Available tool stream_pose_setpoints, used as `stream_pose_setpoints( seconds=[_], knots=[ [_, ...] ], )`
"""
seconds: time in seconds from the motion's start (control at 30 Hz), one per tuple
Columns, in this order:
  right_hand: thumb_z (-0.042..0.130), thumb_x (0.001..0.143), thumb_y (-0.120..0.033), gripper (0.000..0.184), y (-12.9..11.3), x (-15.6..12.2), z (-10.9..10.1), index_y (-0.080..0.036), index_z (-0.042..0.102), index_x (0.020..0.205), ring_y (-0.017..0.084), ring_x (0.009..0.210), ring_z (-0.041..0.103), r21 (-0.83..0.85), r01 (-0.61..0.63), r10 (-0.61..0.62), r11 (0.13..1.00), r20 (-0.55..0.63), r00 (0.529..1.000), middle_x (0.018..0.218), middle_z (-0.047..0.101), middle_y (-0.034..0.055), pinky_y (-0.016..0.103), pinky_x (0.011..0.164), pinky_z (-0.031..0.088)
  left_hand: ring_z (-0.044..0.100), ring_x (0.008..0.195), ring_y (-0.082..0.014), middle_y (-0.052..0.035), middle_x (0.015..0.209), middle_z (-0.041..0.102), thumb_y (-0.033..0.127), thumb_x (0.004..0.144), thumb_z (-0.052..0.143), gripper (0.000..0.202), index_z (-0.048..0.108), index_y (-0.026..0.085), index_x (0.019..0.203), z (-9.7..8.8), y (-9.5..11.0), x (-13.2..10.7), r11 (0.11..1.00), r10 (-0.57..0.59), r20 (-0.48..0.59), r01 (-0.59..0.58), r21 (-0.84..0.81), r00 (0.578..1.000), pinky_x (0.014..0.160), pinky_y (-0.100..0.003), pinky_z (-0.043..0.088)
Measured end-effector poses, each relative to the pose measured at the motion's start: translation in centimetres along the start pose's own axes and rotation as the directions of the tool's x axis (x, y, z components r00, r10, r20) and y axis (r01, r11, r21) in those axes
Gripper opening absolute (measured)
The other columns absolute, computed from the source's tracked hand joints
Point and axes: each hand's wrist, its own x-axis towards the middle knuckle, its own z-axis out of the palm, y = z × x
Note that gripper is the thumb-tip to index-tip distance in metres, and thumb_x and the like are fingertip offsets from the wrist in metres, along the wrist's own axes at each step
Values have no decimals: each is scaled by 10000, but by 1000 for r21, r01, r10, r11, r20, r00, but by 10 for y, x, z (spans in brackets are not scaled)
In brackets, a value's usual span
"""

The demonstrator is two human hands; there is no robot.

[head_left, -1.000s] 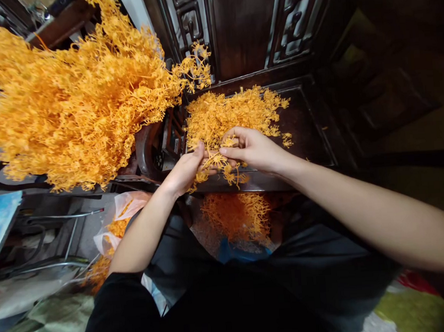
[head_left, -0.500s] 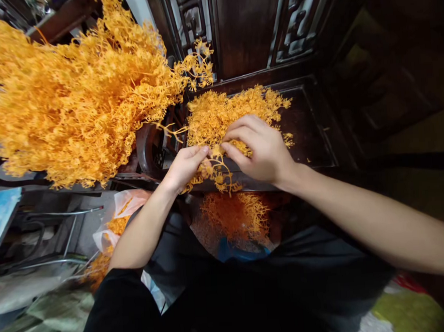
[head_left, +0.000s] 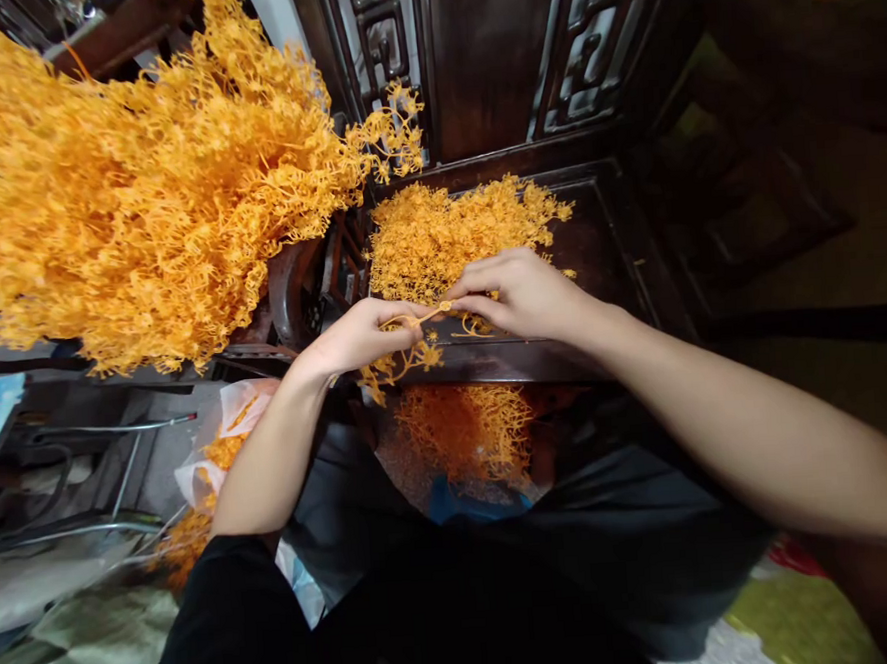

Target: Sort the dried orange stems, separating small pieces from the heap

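Observation:
My left hand point(head_left: 354, 339) and my right hand point(head_left: 520, 292) meet over the front edge of a dark wooden chair seat point(head_left: 611, 252). Together they pinch a small orange branching sprig point(head_left: 406, 346), the stem stretched between the two sets of fingertips and its tufts hanging below my left hand. Behind the hands a loose heap of the same orange sprigs point(head_left: 444, 232) lies on the seat. Below, on my lap, a round container point(head_left: 470, 451) holds more orange pieces.
A very large bunch of orange branching material point(head_left: 141, 180) fills the upper left. The carved dark chair back point(head_left: 487, 59) rises behind the seat. A plastic bag with orange bits point(head_left: 218, 466) lies at lower left, near metal rods and crumpled bags.
My right hand has lifted off the heap and turned palm-down nearer my left hand. The sprig now stretches between both hands, and the tufts hang lower under my left hand.

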Motion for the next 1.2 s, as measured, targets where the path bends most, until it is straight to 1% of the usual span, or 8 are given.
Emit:
stream_pose_setpoints(
  seconds=[0.17, 0.37, 0.57, 0.77, 0.87, 0.97, 1.07, 1.2],
  knots=[
    [573, 1014, -241, 264, 5, 1, 5, -193, 821, 1089, 222, 948, 733, -133, -41, 41, 990, -4, 999, 1021, 800, 82, 374, 898, 541, 710, 595, -173, -56, 722, 744, 261, 783, 651, 101, 654, 161, 768, -1, -8, 2, 909, -272, 28, 267, -322, 962, 605, -290, 538],
    [520, 1028, -226, 417, -27, -8, 12, -187, 671, 1415, 249, 1186, 719, -345, 6, -1, 939, 15, 1000, 1488, 628, 81, 372, 901, 592, 561, 462, -104, 12, 597, 609, 226, 753, 591, 105, 578, 179, 660, 3, -12, 1, 924, -341, 86, 350, -154, 936, 464, -232, 374],
    [549, 1029, -366, 405, -47, -11, 28, -245, 681, 1391, 202, 810, 760, -420, -16, 93, 907, 162, 983, 1064, 816, 41, 287, 617, 467, 457, 530, -80, 43, 596, 510, 232, 803, 591, 177, 536, 181, 642, 16, -12, 2, 963, -252, 99, 260, -69, 963, 518, -234, 336],
    [536, 1019, -376, 309, -39, -10, 26, -254, 806, 1110, 180, 741, 727, -364, -56, 120, 930, 157, 980, 954, 819, 26, 286, 557, 304, 552, 672, -103, 9, 786, 657, 290, 793, 757, 207, 692, 145, 926, 20, 1, 1, 951, -273, 100, 284, -124, 957, 620, -236, 430],
    [523, 1001, -309, 315, -33, -11, 23, -235, 829, 1020, 188, 798, 734, -221, -88, 108, 971, 81, 991, 961, 816, 37, 294, 604, 376, 651, 751, -136, -39, 904, 730, 423, 819, 782, 405, 681, 152, 1103, 11, 2, 0, 874, -303, 66, 305, -378, 951, 683, -253, 502],
    [592, 969, -352, 288, -27, -10, 21, -195, 814, 874, 171, 684, 700, 80, -284, 289, 955, -48, 956, 821, 794, 50, 298, 624, 454, 725, 829, -195, -108, 960, 767, 628, 898, 637, 535, 675, 155, 1145, -3, -6, 2, 755, -297, 24, 250, -607, 954, 741, -304, 563],
    [677, 918, -534, 397, -21, -7, 21, -176, 744, 762, 146, 479, 597, 513, -473, 564, 716, -26, 826, 614, 701, 44, 295, 490, 442, 760, 895, -220, -135, 984, 780, 608, 928, 575, 520, 678, 150, 1151, -10, -21, 8, 707, -313, -83, 174, -686, 946, 753, -307, 578],
    [761, 798, -681, 501, -19, 0, 25, -189, 690, 735, 163, 493, 620, 810, -379, 671, 447, -23, 741, 538, 614, 33, 280, 425, 424, 759, 1026, -224, -155, 1151, 776, 236, 770, 770, 453, 668, 129, 1199, 6, -38, 14, 786, -315, -148, 170, -594, 937, 876, -321, 572]
  ],
)
